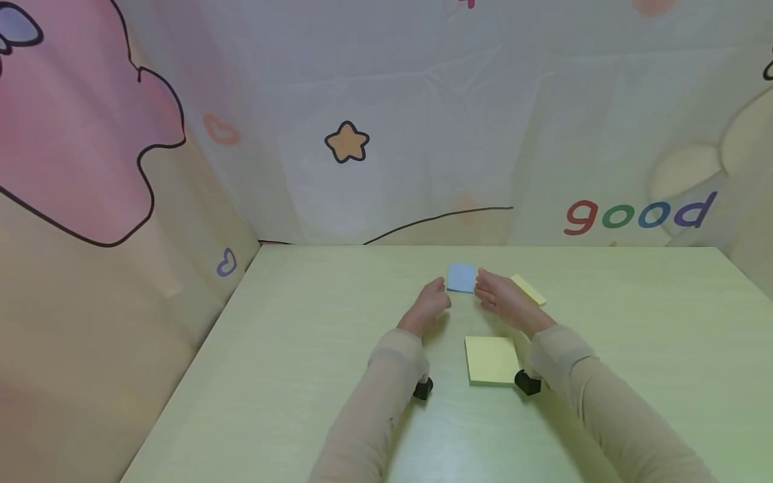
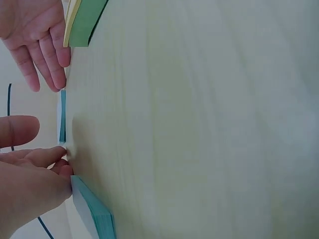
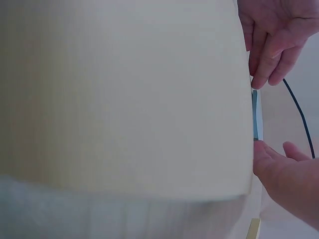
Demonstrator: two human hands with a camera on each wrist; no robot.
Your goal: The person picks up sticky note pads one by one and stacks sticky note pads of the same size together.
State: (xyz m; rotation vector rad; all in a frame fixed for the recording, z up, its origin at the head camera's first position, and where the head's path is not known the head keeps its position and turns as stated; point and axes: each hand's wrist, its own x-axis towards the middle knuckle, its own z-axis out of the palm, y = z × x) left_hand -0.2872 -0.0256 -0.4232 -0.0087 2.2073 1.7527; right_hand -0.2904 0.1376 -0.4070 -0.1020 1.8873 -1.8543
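Note:
A small blue sticky-note pad [image 1: 461, 278] lies flat toward the back of the table, between my two hands. My left hand [image 1: 428, 305] is at its left side, with extended fingertips right at the pad's edge [image 3: 255, 114]. On the opposite side, my right hand [image 1: 504, 297] has straight fingers close to the right edge, palm facing inward. In the left wrist view another blue pad [image 2: 94, 211] lies beside the left hand; the hand and sleeve hide it from the head camera.
A larger yellow sticky-note pad [image 1: 492, 361] lies nearer, between the forearms, close to the right wrist camera [image 1: 528, 382]. A narrow yellow pad [image 1: 528, 290] sits just right of the right hand. Behind the table [image 1: 290, 376] hangs a printed cloth [image 1: 398, 154].

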